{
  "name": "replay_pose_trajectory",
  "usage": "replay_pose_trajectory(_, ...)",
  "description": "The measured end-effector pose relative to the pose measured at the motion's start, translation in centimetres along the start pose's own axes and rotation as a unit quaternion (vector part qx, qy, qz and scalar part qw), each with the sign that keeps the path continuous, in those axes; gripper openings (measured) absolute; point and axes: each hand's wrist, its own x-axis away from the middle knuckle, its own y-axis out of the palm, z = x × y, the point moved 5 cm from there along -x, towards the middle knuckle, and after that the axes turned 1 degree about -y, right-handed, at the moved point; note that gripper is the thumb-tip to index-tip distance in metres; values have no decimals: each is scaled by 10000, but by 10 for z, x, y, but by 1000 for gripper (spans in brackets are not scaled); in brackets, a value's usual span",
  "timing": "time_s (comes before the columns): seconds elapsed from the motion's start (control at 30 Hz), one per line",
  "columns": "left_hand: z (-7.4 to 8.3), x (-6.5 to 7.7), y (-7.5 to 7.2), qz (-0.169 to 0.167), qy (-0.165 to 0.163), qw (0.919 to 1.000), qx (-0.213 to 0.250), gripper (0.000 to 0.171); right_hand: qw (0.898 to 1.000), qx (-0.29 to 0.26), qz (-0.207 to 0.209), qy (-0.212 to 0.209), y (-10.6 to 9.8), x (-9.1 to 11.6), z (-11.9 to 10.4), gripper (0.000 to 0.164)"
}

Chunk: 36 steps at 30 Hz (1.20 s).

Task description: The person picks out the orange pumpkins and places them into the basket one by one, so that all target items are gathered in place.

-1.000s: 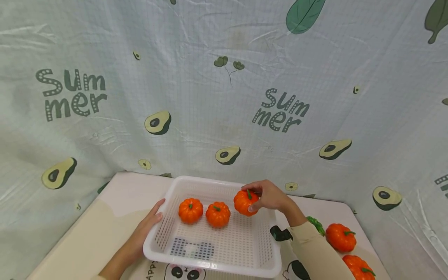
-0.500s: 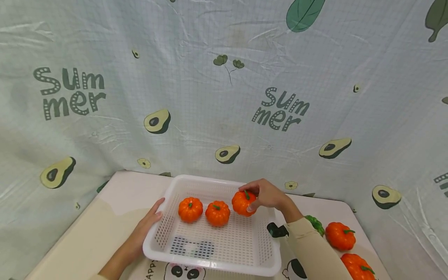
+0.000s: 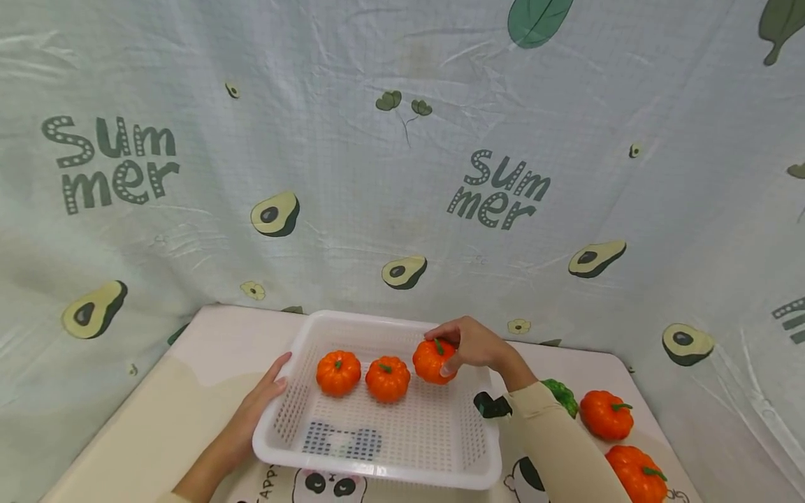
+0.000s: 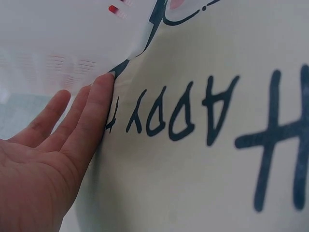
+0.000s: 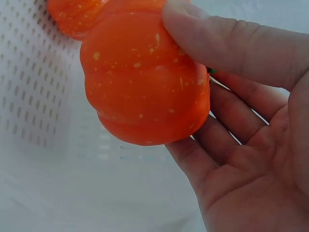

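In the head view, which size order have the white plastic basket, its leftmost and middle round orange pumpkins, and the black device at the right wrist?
1. White basket
2. Leftmost pumpkin and middle pumpkin: look alike, unranked
3. Black device

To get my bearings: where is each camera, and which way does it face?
Head: on the head, facing forward and down at the basket; left hand, right hand and right sleeve show.
Left wrist: on that wrist, facing basket and table; left hand shows.
Right wrist: on that wrist, facing the held pumpkin; right hand shows.
Head and right wrist share that pumpkin.
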Motion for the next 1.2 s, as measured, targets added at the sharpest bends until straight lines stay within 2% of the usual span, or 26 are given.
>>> replay_pose_trajectory(0.27,4,-1,1,-10,47,10000,41,62,9996,-177,-44,218,1,-1,3,62)
replay_pose_trajectory(0.43,5,-1,1,-32,107,9999,63,62,9994,-100,-18,324,1,-2,3,63)
replay_pose_trajectory(1.2,0,-1,2,67,21,10000,70,62,9991,221,-265,228,10,-8,7,63)
